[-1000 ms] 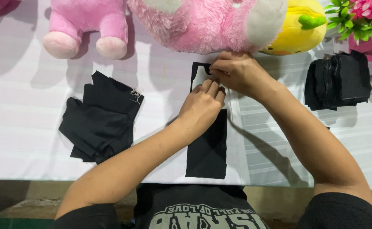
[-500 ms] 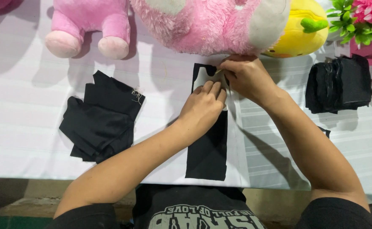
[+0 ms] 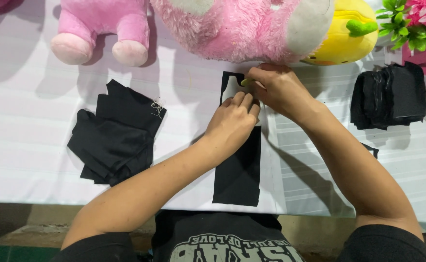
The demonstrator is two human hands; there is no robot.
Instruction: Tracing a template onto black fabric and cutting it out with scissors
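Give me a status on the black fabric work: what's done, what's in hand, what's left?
Looks done: a neat stack of black pieces at the right, though I can't confirm they're finished. In hand: the left hand presses a white shape onto the black strip while the right hand works at its top edge with something small and yellowish. Probably left: the loose pile of black fabric on the left of the table.

Both hands meet, fingers bent: left hand (image 3: 232, 121); right hand (image 3: 276, 87).
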